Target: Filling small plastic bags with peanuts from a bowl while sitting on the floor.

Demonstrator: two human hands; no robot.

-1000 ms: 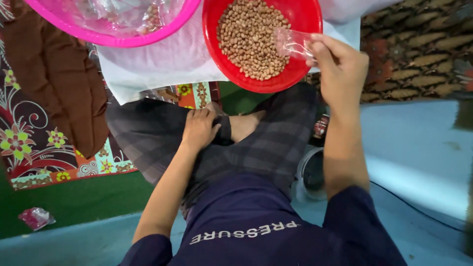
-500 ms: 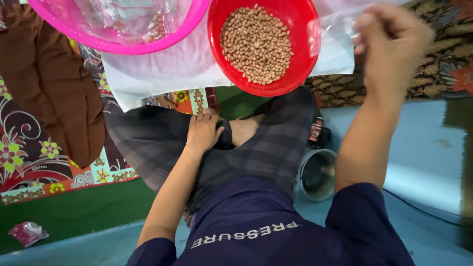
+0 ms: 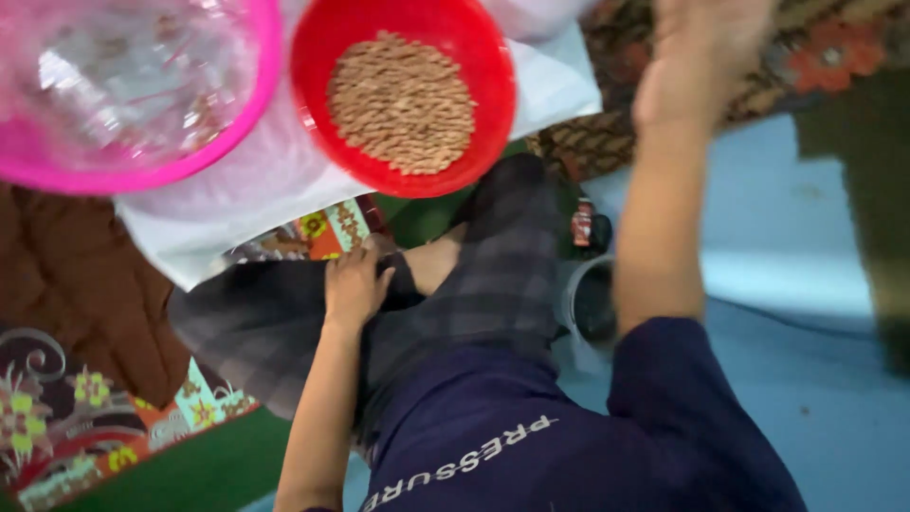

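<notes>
Round red plastic bowl of brown peanuts sits on white cloth, still heaped, so I judge most sorting remains. Left of it, a round pink plastic basin holds clear bags. The left hand rests open on the knee; the right hand, raised and blurred, cannot be read.

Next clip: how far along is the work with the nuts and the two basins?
Looks done: the pink basin already holds clear plastic bags. In hand: nothing visible; the right hand is raised beside the red basin, blurred, so any grip cannot be told, and the left hand rests on the lap. Left: a full heap of nuts sits loose in the red basin.
</notes>
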